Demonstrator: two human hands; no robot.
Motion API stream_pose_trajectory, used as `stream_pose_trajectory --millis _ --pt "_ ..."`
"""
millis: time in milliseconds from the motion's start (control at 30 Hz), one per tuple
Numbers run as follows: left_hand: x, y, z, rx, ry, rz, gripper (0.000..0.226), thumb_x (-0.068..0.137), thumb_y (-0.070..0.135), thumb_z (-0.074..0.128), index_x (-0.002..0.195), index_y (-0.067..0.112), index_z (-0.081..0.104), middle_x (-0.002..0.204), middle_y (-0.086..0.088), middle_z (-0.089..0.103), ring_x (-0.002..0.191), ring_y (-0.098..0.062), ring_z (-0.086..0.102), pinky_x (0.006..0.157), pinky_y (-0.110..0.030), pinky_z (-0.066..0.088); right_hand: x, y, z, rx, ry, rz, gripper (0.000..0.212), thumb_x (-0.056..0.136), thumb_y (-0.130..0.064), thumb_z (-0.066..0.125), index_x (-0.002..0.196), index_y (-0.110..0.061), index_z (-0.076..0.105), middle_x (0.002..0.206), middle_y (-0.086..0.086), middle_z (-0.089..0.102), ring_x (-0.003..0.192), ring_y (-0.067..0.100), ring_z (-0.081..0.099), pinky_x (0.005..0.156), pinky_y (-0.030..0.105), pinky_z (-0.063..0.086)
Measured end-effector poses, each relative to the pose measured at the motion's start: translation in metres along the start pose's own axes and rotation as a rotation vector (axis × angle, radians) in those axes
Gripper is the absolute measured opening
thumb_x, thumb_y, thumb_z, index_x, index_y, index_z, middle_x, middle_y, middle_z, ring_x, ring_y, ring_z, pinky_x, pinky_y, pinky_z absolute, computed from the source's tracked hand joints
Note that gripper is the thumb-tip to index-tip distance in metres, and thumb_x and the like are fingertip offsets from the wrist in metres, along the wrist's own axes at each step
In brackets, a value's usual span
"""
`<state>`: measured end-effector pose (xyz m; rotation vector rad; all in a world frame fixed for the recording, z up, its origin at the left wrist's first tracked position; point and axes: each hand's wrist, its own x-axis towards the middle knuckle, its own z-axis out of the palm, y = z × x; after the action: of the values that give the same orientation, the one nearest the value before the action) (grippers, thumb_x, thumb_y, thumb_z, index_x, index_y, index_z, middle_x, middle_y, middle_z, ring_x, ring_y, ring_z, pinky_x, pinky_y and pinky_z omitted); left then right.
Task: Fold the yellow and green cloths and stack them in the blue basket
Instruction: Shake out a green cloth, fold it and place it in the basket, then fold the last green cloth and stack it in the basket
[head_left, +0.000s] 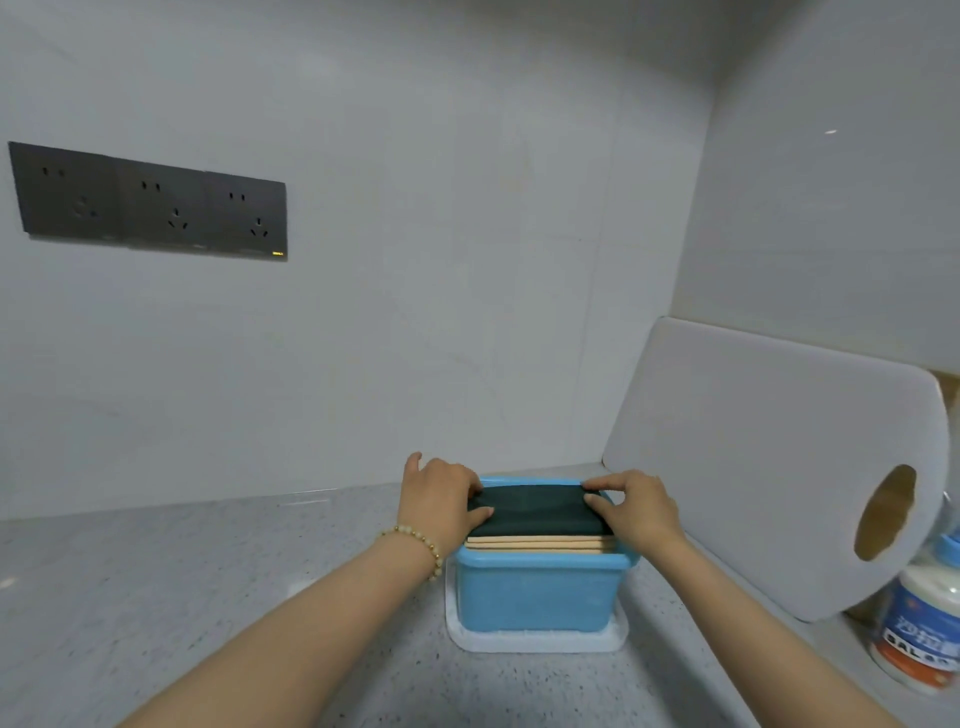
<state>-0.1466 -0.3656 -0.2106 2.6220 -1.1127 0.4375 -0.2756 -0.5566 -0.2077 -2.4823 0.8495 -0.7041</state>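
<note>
Where it tops the blue basket (535, 592), green cloth (535, 512) between both hands

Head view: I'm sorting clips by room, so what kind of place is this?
Most likely a home kitchen counter: a speckled stone worktop set into a corner, a row of wall sockets above it, and a white cutting board leaning beside a paper towel roll.
</note>
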Motion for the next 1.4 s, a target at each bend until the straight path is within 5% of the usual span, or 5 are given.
stream_pose_trajectory --millis 167,267,600,1167,1400 --pt "0.0 0.01 -0.003 0.232 -0.232 0.063 0.044 0.099 0.048 0.031 0.118 0.026 0.064 0.114 0.005 0.066 0.131 -0.02 0.041 0.115 -0.052 -0.008 0.003 0.003 -0.012 -0.3 -0.362 0.011 0.062 0.079 -0.066 0.058 0.135 -0.043 0.046 0.155 0.001 0.025 0.143 0.024 0.018 0.115 0.044 0.015" --pt "0.0 0.022 -0.005 0.331 -0.33 0.066 0.049 0.1 0.049 0.025 0.12 0.023 0.062 0.123 0.002 0.062 0.138 -0.023 0.033 0.114 -0.055 -0.009 0.001 -0.003 -0.008 -0.378 -0.441 0.051 0.065 0.081 -0.064 0.058 0.139 -0.042 0.04 0.152 0.001 0.028 0.143 0.026 0.016 0.117 0.048 0.01" --pt "-0.068 -0.027 -0.015 -0.104 -0.238 0.115 0.051 0.103 0.045 0.011 0.152 0.033 0.011 0.16 0.007 0.006 0.147 -0.012 -0.005 0.116 -0.039 -0.012 -0.032 -0.041 -0.011 -0.249 -0.186 -0.072 0.058 0.091 -0.05 0.051 0.144 -0.03 0.035 0.157 0.001 0.021 0.145 0.023 0.014 0.117 0.042 0.013" --pt "-0.336 -0.317 -0.052 0.069 -0.245 -0.703 0.054 0.102 0.045 0.008 0.152 0.03 -0.005 0.16 0.005 -0.012 0.147 -0.017 -0.01 0.118 -0.041 -0.009 -0.205 -0.241 0.165 0.054 -0.569 -0.558 0.043 0.097 -0.037 0.049 0.139 -0.029 0.044 0.159 -0.001 0.016 0.147 0.017 0.008 0.117 0.027 0.01" --pt "-0.335 -0.284 -0.048 0.004 -0.344 -0.55 0.057 0.1 0.051 0.01 0.152 0.032 -0.004 0.16 0.009 -0.01 0.147 -0.016 -0.009 0.118 -0.039 -0.01 -0.222 -0.253 0.175 0.096 -0.581 -0.581 0.041 0.099 -0.038 0.043 0.139 -0.028 0.043 0.157 -0.006 0.019 0.146 0.014 0.009 0.118 0.03 0.008"
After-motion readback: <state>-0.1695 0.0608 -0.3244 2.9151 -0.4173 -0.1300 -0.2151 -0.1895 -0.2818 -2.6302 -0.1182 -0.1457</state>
